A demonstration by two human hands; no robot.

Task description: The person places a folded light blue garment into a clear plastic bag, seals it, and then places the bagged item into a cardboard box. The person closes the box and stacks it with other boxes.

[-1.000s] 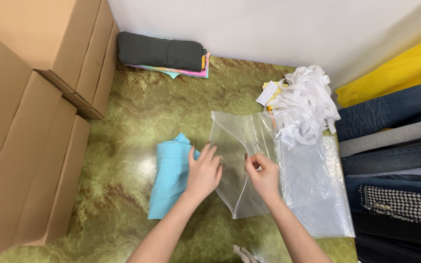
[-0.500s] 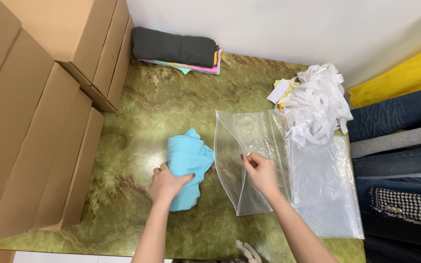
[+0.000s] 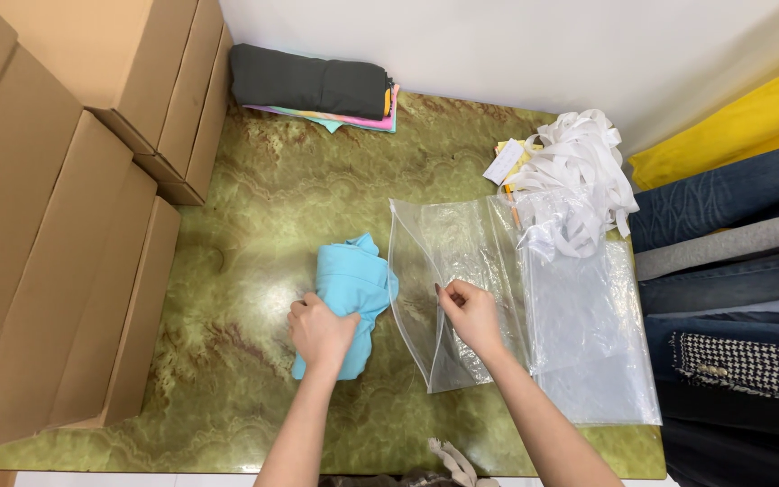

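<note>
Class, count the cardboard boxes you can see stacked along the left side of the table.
4 at least: top box, one under it, big left box, lower one. Others may be hidden or out of frame.

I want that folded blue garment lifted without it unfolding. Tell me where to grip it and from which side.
Grip the folded light-blue garment at its near end, where the left hand already presses on it, coming in from the left. It lies lengthwise away from the person, and its right edge sits close against the clear plastic bag pinched by the right hand, so that side looks crowded.
</note>
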